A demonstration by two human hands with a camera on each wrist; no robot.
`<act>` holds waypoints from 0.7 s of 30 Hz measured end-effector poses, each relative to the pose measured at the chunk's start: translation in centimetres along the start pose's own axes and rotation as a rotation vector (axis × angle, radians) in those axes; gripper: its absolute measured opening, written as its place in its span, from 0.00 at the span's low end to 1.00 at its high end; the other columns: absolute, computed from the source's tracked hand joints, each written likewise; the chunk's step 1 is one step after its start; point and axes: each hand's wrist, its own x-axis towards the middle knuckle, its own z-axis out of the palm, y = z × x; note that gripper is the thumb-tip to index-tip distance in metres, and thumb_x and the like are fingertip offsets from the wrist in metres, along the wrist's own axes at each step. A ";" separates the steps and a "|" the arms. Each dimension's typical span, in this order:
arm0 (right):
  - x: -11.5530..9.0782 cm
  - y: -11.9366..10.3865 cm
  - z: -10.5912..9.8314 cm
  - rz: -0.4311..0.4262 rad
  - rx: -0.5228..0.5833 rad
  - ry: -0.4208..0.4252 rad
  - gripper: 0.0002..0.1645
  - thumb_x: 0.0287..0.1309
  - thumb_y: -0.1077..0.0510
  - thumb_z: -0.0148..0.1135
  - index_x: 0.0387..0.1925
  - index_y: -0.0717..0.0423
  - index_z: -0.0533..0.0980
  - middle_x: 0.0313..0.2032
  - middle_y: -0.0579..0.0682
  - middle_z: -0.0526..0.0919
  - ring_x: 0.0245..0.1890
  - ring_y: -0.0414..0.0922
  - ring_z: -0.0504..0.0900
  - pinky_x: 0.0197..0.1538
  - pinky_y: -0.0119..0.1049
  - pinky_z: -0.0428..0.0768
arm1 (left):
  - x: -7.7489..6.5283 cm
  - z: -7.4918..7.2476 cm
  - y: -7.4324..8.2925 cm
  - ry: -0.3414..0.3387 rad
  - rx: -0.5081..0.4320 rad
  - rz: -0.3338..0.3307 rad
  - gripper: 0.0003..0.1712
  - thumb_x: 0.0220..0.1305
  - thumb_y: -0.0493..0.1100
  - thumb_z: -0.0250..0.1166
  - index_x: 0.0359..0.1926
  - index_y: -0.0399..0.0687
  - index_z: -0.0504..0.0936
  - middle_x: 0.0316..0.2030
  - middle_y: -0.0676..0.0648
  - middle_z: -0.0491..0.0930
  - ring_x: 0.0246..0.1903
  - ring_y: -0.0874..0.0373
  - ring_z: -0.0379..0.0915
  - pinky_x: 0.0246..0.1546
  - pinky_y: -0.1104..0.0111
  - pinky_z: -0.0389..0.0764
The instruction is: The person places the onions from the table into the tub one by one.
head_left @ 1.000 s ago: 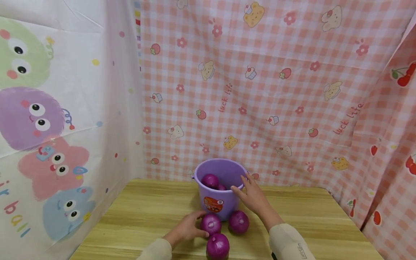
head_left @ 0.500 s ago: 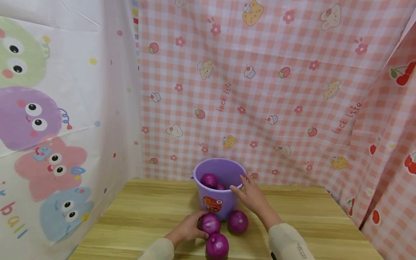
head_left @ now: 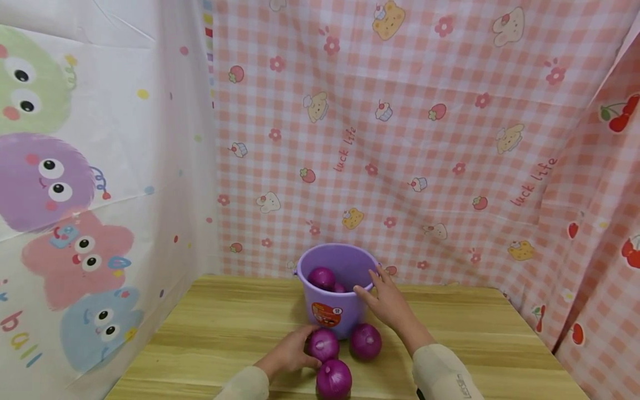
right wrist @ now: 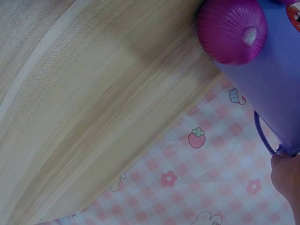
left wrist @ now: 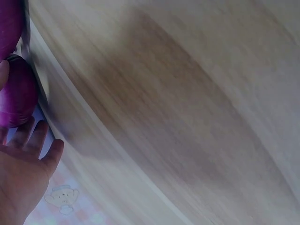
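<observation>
My left hand (head_left: 292,351) holds a purple-red onion (head_left: 324,344) on the table, index finger at its top and thumb at its near side. In the left wrist view, several fingers (left wrist: 36,138) spread beyond an onion (left wrist: 18,93). My right hand (head_left: 387,300) grips the right rim of a lilac bucket (head_left: 345,314), thumb at the front edge. In the right wrist view part of that hand (right wrist: 287,176) shows at the rim beside the bucket's handle (right wrist: 263,133). Inside the bucket lies an onion (head_left: 321,278), with another partly hidden behind it.
Two more onions stand on the wooden table (head_left: 225,333): one onion (head_left: 366,341) at the bucket's front right, another onion (head_left: 334,379) nearest me. A pink checked cloth (head_left: 425,144) hangs behind the table; a white cartoon-printed cloth (head_left: 165,139) hangs at the left.
My left hand has closed in slightly around the onion. The right hand stays on the bucket's rim, and the head view has shifted a little.
</observation>
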 end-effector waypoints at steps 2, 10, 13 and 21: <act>0.0 0.0 0.0 -0.001 -0.003 0.003 0.49 0.68 0.33 0.51 0.73 0.67 0.58 0.75 0.65 0.49 0.72 0.66 0.53 0.70 0.64 0.56 | 0.1 0.2 0.0 -0.001 0.007 0.017 0.43 0.46 0.37 0.80 0.63 0.34 0.71 0.53 0.38 0.78 0.51 0.43 0.77 0.54 0.53 0.78; 0.0 0.0 0.0 0.008 -0.003 0.003 0.49 0.68 0.33 0.52 0.73 0.66 0.59 0.76 0.64 0.50 0.72 0.66 0.53 0.70 0.64 0.56 | 0.1 0.3 0.1 0.016 0.035 0.036 0.44 0.46 0.40 0.80 0.64 0.35 0.71 0.54 0.38 0.78 0.52 0.44 0.76 0.55 0.54 0.78; -0.1 -0.1 0.0 0.002 -0.003 0.008 0.49 0.68 0.33 0.52 0.73 0.66 0.59 0.75 0.64 0.50 0.72 0.66 0.53 0.70 0.64 0.56 | 0.0 0.2 0.2 0.029 0.056 0.030 0.43 0.46 0.42 0.81 0.63 0.36 0.72 0.55 0.38 0.78 0.53 0.44 0.75 0.56 0.53 0.76; -0.1 0.0 0.1 -0.007 -0.001 0.019 0.48 0.68 0.34 0.52 0.72 0.67 0.59 0.75 0.65 0.51 0.72 0.67 0.54 0.69 0.65 0.57 | -0.6 -0.5 0.3 0.053 0.051 -0.006 0.42 0.45 0.44 0.80 0.61 0.37 0.74 0.56 0.37 0.76 0.54 0.40 0.74 0.56 0.48 0.75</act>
